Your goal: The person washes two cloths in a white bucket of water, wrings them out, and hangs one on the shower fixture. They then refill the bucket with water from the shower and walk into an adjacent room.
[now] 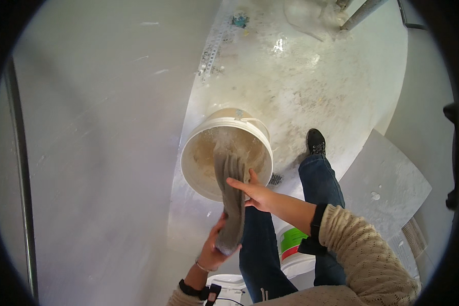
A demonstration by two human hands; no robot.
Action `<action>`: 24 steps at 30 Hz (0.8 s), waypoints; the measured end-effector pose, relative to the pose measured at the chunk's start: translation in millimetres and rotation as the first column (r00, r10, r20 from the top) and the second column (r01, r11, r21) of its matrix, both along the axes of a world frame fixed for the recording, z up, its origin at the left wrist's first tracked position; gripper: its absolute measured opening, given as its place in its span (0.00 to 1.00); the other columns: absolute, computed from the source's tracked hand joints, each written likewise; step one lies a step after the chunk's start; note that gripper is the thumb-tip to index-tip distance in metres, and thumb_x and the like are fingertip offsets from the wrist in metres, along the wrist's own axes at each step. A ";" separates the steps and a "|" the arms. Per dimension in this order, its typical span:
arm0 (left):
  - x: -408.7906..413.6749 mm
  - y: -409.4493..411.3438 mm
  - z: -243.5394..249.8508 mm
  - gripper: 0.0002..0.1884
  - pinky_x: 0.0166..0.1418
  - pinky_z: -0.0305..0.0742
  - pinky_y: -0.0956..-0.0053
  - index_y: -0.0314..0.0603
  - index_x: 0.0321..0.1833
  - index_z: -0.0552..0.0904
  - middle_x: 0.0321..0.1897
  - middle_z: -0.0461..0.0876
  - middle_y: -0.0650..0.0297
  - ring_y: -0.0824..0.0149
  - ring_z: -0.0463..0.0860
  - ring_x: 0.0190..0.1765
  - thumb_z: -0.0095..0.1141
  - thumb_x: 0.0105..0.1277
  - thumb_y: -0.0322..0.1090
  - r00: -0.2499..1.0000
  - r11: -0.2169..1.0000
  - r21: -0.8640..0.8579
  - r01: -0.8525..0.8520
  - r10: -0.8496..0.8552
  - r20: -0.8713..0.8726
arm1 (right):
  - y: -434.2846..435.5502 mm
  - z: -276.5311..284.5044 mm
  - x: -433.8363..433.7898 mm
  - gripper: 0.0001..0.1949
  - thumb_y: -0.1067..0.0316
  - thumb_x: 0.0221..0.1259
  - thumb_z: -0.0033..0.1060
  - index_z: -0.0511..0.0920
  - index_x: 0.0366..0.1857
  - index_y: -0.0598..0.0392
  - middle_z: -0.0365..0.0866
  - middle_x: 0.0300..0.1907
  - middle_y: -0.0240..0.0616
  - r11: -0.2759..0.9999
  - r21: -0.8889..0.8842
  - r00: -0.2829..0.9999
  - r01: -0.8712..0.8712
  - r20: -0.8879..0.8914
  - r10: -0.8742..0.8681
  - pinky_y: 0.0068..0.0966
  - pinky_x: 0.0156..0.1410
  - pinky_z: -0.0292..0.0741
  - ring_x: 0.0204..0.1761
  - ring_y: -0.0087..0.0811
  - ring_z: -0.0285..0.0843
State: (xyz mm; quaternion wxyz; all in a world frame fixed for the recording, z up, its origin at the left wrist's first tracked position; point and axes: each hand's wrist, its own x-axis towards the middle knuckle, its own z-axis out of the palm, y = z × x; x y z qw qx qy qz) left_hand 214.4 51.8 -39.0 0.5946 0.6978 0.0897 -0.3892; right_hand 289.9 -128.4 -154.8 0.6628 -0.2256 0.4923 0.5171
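Observation:
A long, folded, grey-brown bag or cloth point(231, 199) stretches between my hands, its far end over the mouth of a white plastic bucket point(189, 157). My left hand point(212, 248) supports the rounded near end from below. My right hand point(254, 191) is against the middle of its right side, thumb across the top. Pale, blurred material point(224, 141) shows at the far end inside the bucket; I cannot tell if it is powder or liquid. Beige residue coats the bucket's inner wall.
Pale grey wall point(99, 153) rises on the left, with a dark metal pole point(21, 172). The stained floor point(275, 88) has a drain grate point(276, 179). A green-and-red labelled bucket point(292, 244) stands between my legs. A grey board point(386, 187) lies right; metal legs point(361, 15) stand beyond.

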 end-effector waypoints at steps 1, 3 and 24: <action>1.1 -1.1 13.9 0.42 0.72 0.61 0.63 0.38 0.69 0.62 0.71 0.61 0.53 0.58 0.63 0.72 0.70 0.51 0.23 1.000 0.997 -0.072 -0.023 0.022 -0.016 | 6.7 -1.2 -9.0 0.60 0.58 0.51 0.74 0.26 0.74 0.42 0.54 0.71 0.50 1.000 -0.001 0.998 0.019 0.051 -0.019 0.47 0.63 0.69 0.69 0.44 0.59; -14.9 18.9 23.2 0.35 0.67 0.68 0.64 0.37 0.64 0.67 0.68 0.66 0.53 0.58 0.69 0.67 0.69 0.52 0.23 0.870 0.874 -0.209 -0.438 0.354 -0.343 | 20.8 -9.2 -34.0 0.56 0.65 0.53 0.71 0.31 0.75 0.43 0.60 0.68 0.47 0.998 -0.001 0.987 0.057 0.151 -0.057 0.42 0.62 0.72 0.65 0.40 0.66; 56.3 6.5 -93.9 0.23 0.52 0.76 0.69 0.41 0.52 0.73 0.46 0.79 0.60 0.66 0.79 0.48 0.68 0.53 0.28 0.850 0.860 -0.094 -0.501 0.468 -0.242 | 2.2 50.9 -13.4 0.39 0.49 0.48 0.73 0.64 0.59 0.62 0.83 0.40 0.44 0.923 0.086 0.671 -0.375 0.712 0.206 0.33 0.48 0.78 0.41 0.40 0.83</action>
